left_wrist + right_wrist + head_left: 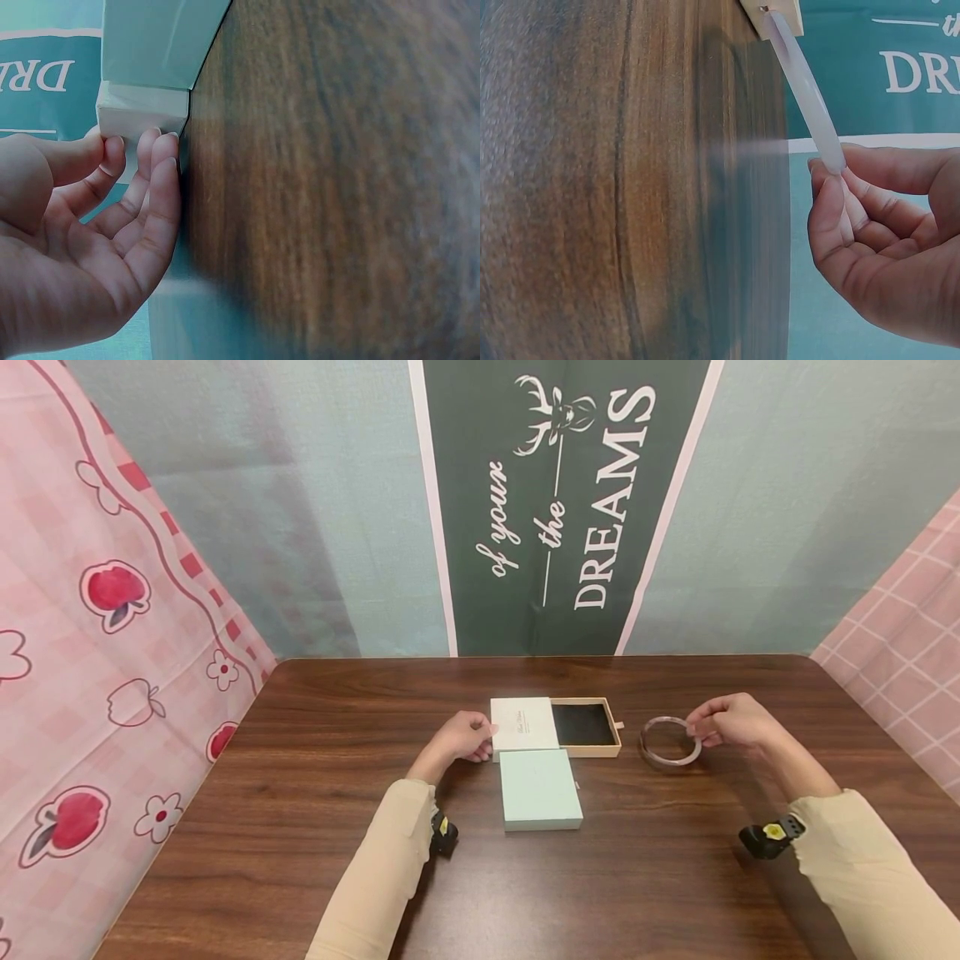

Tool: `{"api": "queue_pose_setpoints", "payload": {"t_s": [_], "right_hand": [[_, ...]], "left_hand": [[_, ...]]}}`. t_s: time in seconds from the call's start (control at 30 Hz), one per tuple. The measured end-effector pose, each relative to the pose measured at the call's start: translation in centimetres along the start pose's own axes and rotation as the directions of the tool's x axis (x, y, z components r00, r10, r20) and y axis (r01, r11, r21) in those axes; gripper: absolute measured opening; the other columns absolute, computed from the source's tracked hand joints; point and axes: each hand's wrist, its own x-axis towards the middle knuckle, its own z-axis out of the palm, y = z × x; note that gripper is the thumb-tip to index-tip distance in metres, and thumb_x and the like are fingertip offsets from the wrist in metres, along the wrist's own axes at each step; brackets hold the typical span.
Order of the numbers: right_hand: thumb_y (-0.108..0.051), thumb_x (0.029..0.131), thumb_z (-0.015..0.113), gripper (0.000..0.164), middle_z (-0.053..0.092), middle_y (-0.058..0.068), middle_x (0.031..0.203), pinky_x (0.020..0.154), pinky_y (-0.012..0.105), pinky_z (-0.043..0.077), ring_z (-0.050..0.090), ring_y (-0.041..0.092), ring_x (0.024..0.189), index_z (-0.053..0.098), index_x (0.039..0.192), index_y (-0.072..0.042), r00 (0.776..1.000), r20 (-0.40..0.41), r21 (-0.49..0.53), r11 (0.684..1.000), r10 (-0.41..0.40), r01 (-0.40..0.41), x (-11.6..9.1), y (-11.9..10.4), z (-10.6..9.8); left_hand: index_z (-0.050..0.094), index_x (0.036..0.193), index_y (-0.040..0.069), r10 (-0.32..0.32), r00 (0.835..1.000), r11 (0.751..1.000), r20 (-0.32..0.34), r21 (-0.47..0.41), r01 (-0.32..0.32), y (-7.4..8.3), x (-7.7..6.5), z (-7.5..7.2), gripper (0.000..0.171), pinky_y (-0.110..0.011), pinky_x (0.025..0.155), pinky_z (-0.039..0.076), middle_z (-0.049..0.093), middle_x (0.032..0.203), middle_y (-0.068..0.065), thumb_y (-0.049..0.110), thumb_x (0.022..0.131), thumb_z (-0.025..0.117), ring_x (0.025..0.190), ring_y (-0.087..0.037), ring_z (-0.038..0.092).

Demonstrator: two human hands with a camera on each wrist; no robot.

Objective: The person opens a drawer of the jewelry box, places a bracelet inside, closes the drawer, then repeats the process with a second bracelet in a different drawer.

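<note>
A white jewellery box (522, 725) lies on the table with its drawer (592, 752) pulled out to the right, showing a black lining and a small tab. My left hand (463, 737) holds the box's left end; in the left wrist view the thumb and fingers (163, 195) close at the box's white end (142, 112). To the right of the drawer, my right hand (731, 720) pinches a pale bangle (675, 763) by its right side. The right wrist view has the bangle (806, 86) tilted between thumb and fingertips, partly over the drawer's corner.
Just in front of the white box, touching or nearly so, lies a closed mint-green box (540, 787). The brown wooden table (637, 877) meets a hanging cloth (360, 568) at its back edge. Patterned pink cloth (112, 693) hangs at the left.
</note>
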Motion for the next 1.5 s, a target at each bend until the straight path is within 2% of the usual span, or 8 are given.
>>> {"api": "queue_pose_setpoints", "payload": {"t_s": [0.23,0.6,0.97,1.27,1.5], "right_hand": [[0.002,0.086,0.054,0.025,0.064,0.009,0.085,0.069,0.034,0.053,0.061,0.015,0.075,0.052,0.104,0.019,1.000,-0.005,-0.012,1.000,-0.008,0.008,0.2,0.1,0.1],[0.001,0.086,0.054,0.024,0.064,0.012,0.085,0.069,0.035,0.053,0.062,0.019,0.076,0.053,0.103,0.018,1.000,-0.008,-0.013,1.000,-0.021,0.021,0.4,0.1,0.0],[0.001,0.085,0.053,0.026,0.064,0.019,0.089,0.069,0.036,0.053,0.063,0.022,0.077,0.052,0.103,0.020,0.999,-0.027,-0.019,0.999,-0.045,0.045,0.2,-0.5,0.1],[-0.001,0.086,0.054,0.027,0.064,0.016,0.086,0.069,0.037,0.053,0.062,0.018,0.073,0.053,0.103,0.020,0.998,-0.037,-0.021,0.998,-0.054,0.053,0.2,-1.1,0.2],[-0.001,0.086,0.055,0.027,0.064,0.011,0.085,0.072,0.039,0.052,0.061,0.015,0.073,0.053,0.105,0.019,0.999,-0.044,-0.043,0.999,-0.031,0.029,0.5,-1.7,0.4]], "left_hand": [[0.053,0.075,0.002,0.002,1.000,1.000,0.004,0.000,-0.002,0.0,0.0,0.0,0.024,-0.025,0.054,0.050,0.057,0.064,-0.008,0.017,0.093,0.054,0.054,-0.014,0.054],[0.054,0.076,0.002,0.003,1.000,1.000,-0.002,0.002,-0.003,0.0,0.0,0.0,0.023,-0.025,0.054,0.050,0.057,0.065,-0.008,0.017,0.093,0.053,0.055,-0.014,0.054],[0.054,0.076,0.002,-0.004,1.000,1.000,0.000,0.010,0.004,0.0,0.0,0.0,0.023,-0.025,0.055,0.050,0.057,0.065,-0.008,0.018,0.093,0.053,0.055,-0.015,0.054],[0.053,0.075,0.002,0.001,1.000,1.000,0.005,0.000,-0.001,0.0,0.0,0.0,0.024,-0.026,0.056,0.051,0.057,0.065,-0.008,0.017,0.093,0.053,0.056,-0.015,0.054],[0.053,0.075,0.002,0.000,1.000,1.000,0.005,-0.002,0.000,0.0,0.0,-0.1,0.024,-0.026,0.055,0.051,0.057,0.065,-0.009,0.018,0.093,0.054,0.056,-0.015,0.055]]}}
